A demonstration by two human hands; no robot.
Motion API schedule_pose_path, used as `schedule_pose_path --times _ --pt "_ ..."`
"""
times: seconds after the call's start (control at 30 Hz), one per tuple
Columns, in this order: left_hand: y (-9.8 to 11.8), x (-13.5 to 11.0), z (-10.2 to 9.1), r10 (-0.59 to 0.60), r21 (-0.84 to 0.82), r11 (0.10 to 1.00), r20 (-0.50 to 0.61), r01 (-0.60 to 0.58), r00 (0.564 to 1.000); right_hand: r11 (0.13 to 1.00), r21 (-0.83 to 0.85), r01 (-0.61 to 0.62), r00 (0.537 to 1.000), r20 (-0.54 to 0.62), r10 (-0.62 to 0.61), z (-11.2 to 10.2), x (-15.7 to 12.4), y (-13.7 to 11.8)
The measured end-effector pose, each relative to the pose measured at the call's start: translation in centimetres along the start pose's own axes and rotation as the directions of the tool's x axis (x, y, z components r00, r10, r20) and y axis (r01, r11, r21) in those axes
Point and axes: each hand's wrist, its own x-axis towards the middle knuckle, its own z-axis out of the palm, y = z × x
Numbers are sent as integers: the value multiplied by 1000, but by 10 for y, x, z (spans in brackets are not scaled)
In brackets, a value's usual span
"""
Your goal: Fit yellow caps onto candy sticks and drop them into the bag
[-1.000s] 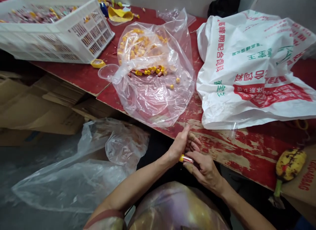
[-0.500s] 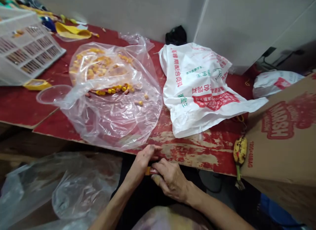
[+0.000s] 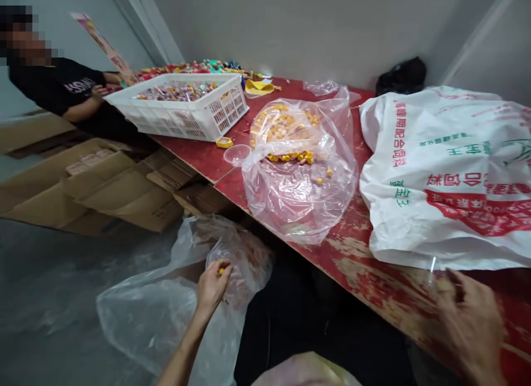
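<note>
My left hand is closed in a pinch on a small yellow-ended piece, only its yellow end showing. It hangs over a large clear plastic bag below the table, where reddish-brown bits show through. At the table's front edge, my right hand, slightly blurred, curls its fingertips around a clear plastic tube beside the white woven sack. On the red table between them lies a clear bag with many small yellow-ended sticks inside.
A white slotted crate full of small sticks stands at the far left. Near it lie a yellow ring and a clear round lid. Behind the crate, a person in a black shirt works. Cardboard boxes fill the floor side.
My hands, together before me, have parted: the left went out left over the floor bag with the yellow-ended piece, the right went right to the clear tube. The view has swung left.
</note>
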Motion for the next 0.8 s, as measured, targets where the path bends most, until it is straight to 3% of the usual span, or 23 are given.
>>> schedule_pose_path --times 0.07,0.13,0.23,0.3,0.33,0.4,0.43,0.5,0.57,0.6,0.67,0.73,0.8 --pt "-28 8 -1 -52 73 996 -19 53 998 988 -131 -86 992 83 97 2 19 17" --pt "-38 13 3 -63 117 991 -13 64 998 977 -200 -71 975 192 110 10 32 26" --pt "-17 16 11 7 129 992 -51 0 999 972 -235 0 964 259 63 27 44 29" --pt "21 21 16 178 106 981 -151 -163 972 966 -257 30 965 258 39 35 50 28" --pt "46 26 18 306 103 951 -209 -290 929 965 -262 35 965 261 36 37 52 26" --pt "100 42 28 543 142 839 -278 -526 792 973 -227 33 961 275 31 39 54 23" --pt "128 52 35 631 175 776 -222 -606 743 983 -184 19 961 275 33 38 53 22" --pt "182 77 54 711 175 702 -113 -690 694 996 -51 -67 963 259 78 37 46 21" --pt "228 102 78 757 157 647 -12 -747 653 961 153 -229 951 247 187 35 34 25" --pt "247 114 90 775 142 621 33 -771 631 907 283 -311 934 268 237 34 26 28" --pt "276 131 111 799 99 581 117 -808 589 711 549 -440 893 351 282 32 8 35" --pt "292 139 127 799 46 574 189 -818 571 458 723 -518 855 441 272 28 -9 37" --pt "296 141 135 777 -11 601 242 -799 581 244 791 -561 823 502 267 23 -22 31"
